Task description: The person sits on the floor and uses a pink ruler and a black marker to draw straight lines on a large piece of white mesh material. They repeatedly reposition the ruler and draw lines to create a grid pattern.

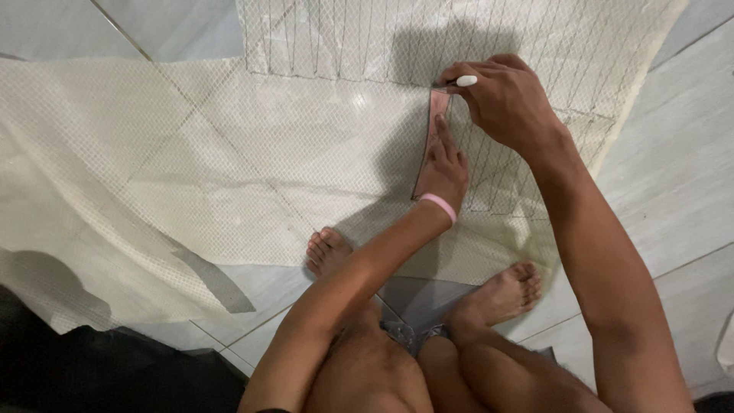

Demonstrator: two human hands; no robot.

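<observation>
Nearest: bare knees and two bare feet, left foot point(327, 251) and right foot point(501, 293), toes down on the pale tiled floor point(680, 191). A dark cloth heap point(99, 367) in the near left corner.

Spread flat over the floor, a big cream mesh sheet point(191, 168), thin and see-through, with tile lines showing under it and a fold near the left side.

Farther out, on the sheet, a long thin pink ruler strip point(430, 145), lying almost straight away from the body. Left hand point(443, 164) flat on top of it, fingers stretched out and pressing down, a pink band point(439, 205) round the wrist. Right hand point(501, 95) just past it, curled shut round a white marker pen point(462, 80), tip at the far end of the strip. Many thin dark lines point(329, 38) drawn side by side across the far part of the sheet.
</observation>
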